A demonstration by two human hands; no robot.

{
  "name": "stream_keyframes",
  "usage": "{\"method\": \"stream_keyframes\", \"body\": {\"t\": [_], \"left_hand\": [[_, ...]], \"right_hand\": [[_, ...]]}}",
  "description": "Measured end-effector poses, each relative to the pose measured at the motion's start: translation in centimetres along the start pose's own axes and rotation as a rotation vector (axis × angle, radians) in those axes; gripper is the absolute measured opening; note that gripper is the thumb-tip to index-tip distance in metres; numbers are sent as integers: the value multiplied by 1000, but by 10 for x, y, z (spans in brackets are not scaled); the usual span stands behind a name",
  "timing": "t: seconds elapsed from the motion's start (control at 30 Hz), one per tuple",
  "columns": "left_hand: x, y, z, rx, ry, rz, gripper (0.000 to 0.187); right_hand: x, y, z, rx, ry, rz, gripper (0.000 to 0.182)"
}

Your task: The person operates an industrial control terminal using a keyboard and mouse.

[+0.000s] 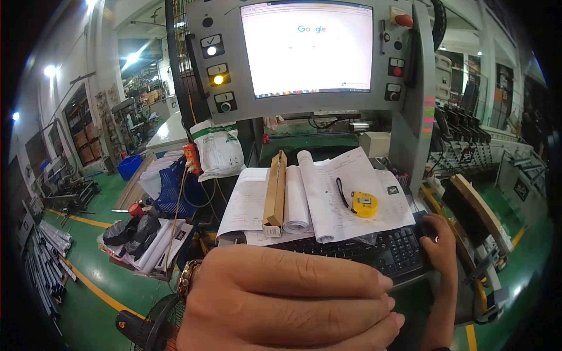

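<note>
Nearest me is the left hand (287, 298), back uppermost, its fingers laid side by side and pointing right; the palm is turned from my station, so I cannot tell whether it grips anything; a metal-coloured band (186, 278) circles the wrist. The right hand (440, 240), fingers bent, is at the right end of the black keyboard (404, 248); its underside is hidden, so I cannot tell whether it is closed on something. The keyboard is partly covered by papers (374, 175), on which I note, left to right, a long cardboard box (274, 196), rolled sheets (297, 205) and a yellow tape measure (364, 205). Left of these: a white bag (218, 149). Above: a grey control panel (234, 17) with its lit screen (310, 52) and a glowing yellow button (219, 79)
</note>
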State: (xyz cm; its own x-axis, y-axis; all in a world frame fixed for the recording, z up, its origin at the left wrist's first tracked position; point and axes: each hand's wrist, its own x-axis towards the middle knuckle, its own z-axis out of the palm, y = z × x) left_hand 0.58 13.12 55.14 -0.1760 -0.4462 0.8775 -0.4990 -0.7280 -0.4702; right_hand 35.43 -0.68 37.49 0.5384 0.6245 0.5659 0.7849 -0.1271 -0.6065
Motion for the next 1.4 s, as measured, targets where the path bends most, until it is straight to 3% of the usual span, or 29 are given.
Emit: {"method": "stream_keyframes", "body": {"t": [0.1,0.17,0.27,0.3,0.4,0.47,0.57,0.7,0.8,0.87,0.97,1.0,1.4], "left_hand": [[-5,-2,39,130,323,30,15],[-4,-2,40,131,326,28,14],[1,1,1,8,9,-8,14],[1,2,1,11,9,-12,14],[-6,1,38,128,311,10,14],[-12,3,38,125,310,13,14],[0,1,0,1,6,-7,14],[0,2,-1,-4,-7,-13,14],[-9,7,42,134,331,-37,14],[-12,8,43,134,335,-36,14],[1,1,-3,-9,-25,-15,14],[1,1,-4,-10,-46,-17,14],[0,1,1,-8,-4,-10,14]], "right_hand": [[1,1,0,-13,9,-6,56],[1,4,1,-20,13,-8,55],[2,3,1,-19,13,3,55],[1,3,1,-20,15,2,55],[1,4,1,-26,25,-1,55],[0,6,2,-32,33,-4,55],[1,10,2,-44,44,-7,55],[1,8,2,-52,51,24,56],[1,9,2,-67,50,21,56],[2,10,2,-73,45,18,57],[2,11,2,-61,50,19,57],[2,12,3,-61,49,20,57],[2,10,2,-63,32,18,55]]}}
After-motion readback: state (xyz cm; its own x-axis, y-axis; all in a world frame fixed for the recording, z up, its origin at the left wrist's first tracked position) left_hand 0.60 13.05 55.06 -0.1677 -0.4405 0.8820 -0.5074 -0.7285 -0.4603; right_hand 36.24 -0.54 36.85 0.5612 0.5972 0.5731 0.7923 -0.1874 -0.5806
